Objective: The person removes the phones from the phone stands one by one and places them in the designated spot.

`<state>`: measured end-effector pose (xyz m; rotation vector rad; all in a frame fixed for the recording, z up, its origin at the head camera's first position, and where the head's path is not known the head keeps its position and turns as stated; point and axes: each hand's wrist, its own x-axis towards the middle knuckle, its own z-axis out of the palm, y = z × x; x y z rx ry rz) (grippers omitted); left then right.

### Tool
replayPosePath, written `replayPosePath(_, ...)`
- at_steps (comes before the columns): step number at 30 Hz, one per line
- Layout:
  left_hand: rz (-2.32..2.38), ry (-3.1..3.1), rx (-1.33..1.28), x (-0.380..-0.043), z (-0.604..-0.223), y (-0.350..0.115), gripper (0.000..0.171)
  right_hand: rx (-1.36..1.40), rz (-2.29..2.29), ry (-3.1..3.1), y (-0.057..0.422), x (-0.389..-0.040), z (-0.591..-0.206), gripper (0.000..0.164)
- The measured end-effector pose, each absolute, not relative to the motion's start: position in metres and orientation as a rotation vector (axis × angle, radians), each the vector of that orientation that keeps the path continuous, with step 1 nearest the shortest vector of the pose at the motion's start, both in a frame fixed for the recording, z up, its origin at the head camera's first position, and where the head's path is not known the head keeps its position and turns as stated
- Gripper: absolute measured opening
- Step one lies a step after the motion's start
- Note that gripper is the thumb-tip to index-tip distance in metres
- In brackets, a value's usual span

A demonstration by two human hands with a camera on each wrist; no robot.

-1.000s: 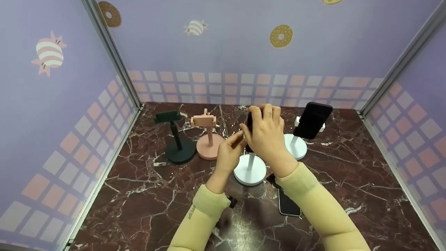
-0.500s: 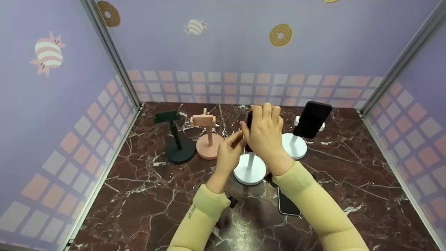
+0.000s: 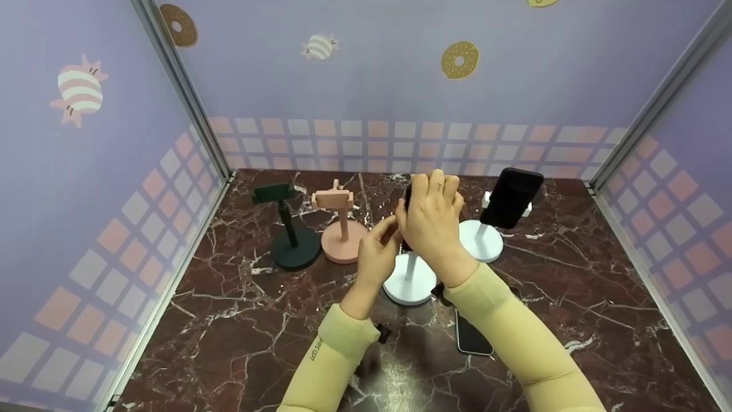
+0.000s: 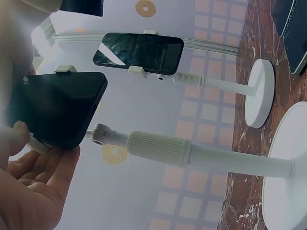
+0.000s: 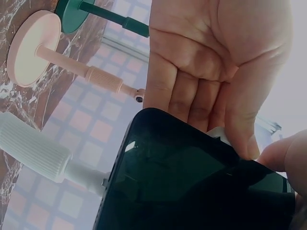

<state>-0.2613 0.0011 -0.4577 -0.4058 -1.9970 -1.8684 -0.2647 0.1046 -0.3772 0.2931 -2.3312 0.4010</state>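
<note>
A black smartphone point(image 4: 62, 108) sits in the clamp of a white phone stand point(image 3: 409, 280), held between both hands. My left hand point(image 3: 377, 257) comes from the left, its fingers behind the white clamp jaw point(image 5: 218, 135) and its thumb pinching at the phone's edge. From the other side, my right hand point(image 3: 437, 223) grips the smartphone, its back to the head camera. In the right wrist view the two thumbs nearly meet at the clamp. Most of the smartphone is hidden behind the right hand in the head view.
Another white stand point(image 3: 482, 241) at the right carries a black phone point(image 3: 510, 197). A dark green stand point(image 3: 295, 248) and a pink stand point(image 3: 344, 243) stand left without phones. A phone point(image 3: 473, 335) lies on the marble-patterned table under the right forearm. Patterned walls enclose the table.
My right hand has shifted slightly left around the phone, its thumb moving closer to the left hand's fingers. The left hand and the stands stay nearly in place.
</note>
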Motion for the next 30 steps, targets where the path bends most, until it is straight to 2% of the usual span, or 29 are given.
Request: replayPosePath(30, -1.913, -1.967, -0.427, -0.2633, -0.4588, 0.0001, 0.028, 0.281, 0.359, -2.431, 0.1091, -0.2641, -0.3711, 0.034)
